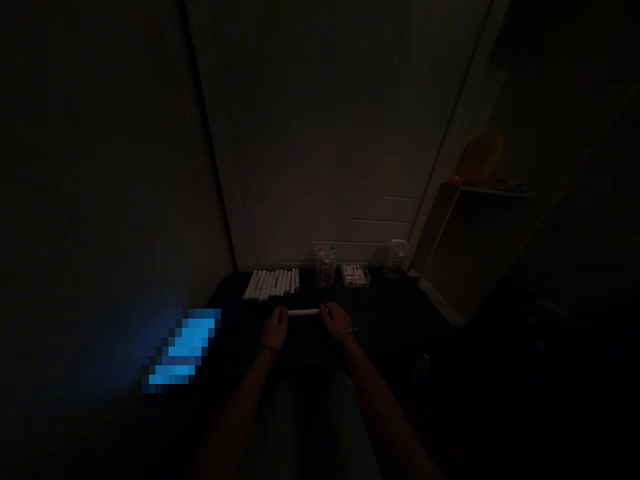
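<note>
Head view, dim light: slim white marker [303, 312] spans the gap between the hands over the dark table [395, 310], near its front edge, straight and almost level, pale mid-barrel exposed, any print too dark to read. Left hand [275, 327] curls closed around one end, right hand [337, 319] around the other, hiding both tips; row of similar pens [274, 283] lies just beyond, toward the left.
</note>
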{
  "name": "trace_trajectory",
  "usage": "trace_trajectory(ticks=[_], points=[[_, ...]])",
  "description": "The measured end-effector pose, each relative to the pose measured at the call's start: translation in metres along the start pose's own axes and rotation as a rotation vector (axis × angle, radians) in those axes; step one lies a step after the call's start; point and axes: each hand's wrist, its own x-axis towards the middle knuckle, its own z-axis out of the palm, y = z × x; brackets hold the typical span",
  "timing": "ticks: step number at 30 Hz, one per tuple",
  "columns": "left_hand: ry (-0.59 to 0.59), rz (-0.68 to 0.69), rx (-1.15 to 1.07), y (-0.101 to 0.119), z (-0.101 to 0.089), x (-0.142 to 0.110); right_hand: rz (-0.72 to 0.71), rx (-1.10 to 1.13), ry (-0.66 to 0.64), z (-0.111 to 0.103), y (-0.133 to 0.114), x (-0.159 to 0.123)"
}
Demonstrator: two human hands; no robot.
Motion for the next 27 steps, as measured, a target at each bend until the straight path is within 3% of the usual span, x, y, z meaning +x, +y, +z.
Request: trace_trajectory(ticks=[27], points=[[0.006,0.015,0.006,0.0007,-0.0007,0.0007,-0.002,-0.108,-0.04,-0.0011,-0.0009,-0.0001]])
